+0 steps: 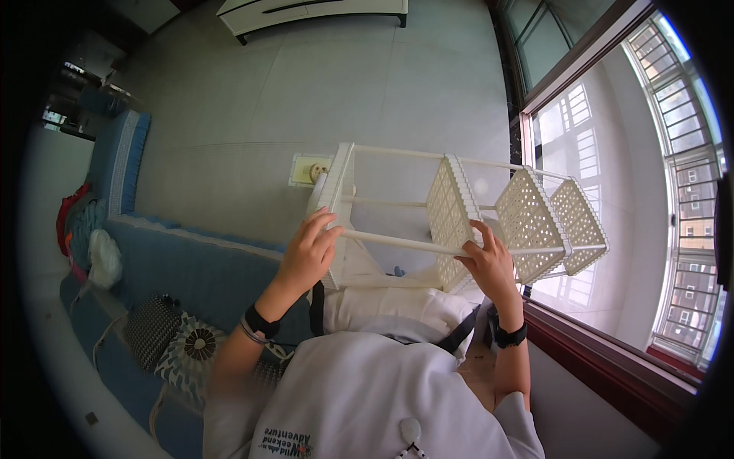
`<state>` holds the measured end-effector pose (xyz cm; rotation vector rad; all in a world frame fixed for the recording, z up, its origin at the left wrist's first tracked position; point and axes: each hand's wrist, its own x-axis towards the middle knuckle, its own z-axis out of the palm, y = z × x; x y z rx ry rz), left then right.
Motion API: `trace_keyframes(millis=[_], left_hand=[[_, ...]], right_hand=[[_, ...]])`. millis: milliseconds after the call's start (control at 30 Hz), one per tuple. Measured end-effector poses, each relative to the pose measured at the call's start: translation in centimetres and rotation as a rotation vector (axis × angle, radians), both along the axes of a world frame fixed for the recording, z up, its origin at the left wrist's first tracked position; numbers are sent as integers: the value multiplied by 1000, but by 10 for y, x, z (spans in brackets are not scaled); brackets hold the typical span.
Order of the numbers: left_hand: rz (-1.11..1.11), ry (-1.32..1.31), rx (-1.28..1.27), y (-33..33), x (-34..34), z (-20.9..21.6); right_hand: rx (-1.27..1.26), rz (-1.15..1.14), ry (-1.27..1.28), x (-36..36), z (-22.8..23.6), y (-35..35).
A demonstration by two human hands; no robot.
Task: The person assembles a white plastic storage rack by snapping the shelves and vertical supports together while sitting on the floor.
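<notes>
A white plastic tiered rack (527, 208) lies sideways before me, its perforated shelves joined by thin white poles. At its left end, my left hand (307, 249) grips the end shelf (342, 176) where the front pole (397, 242) meets it. Further along that pole, my right hand (489, 260) is closed round it, against the rim of the second shelf (453, 203). The two shelves at the right reach toward the window. Part of the rack's lower side is hidden behind my hands and lap.
To the left stands a blue sofa (199, 256) with patterned cushions (191, 344) and piled cloth (99, 256). A small green-and-white square item (302, 170) lies on the tiled floor beyond the rack. A white cabinet (313, 15) stands far ahead; a window frame (589, 65) borders the right.
</notes>
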<state>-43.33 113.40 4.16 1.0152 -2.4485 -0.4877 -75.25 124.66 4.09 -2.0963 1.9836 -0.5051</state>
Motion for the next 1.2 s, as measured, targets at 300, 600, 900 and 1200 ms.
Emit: trace_keyframes(millis=[300, 600, 900, 1200], left_hand=[[-190, -293, -216, 3, -33, 16], [53, 113, 185, -4, -37, 17], [792, 432, 159, -46, 94, 1], [1018, -439, 826, 162, 265, -234]], right_hand=[[36, 15, -12, -5, -3, -1], [-99, -176, -164, -2, -7, -9], [90, -224, -25, -1, 3, -8], [105, -237, 40, 0, 1, -10]])
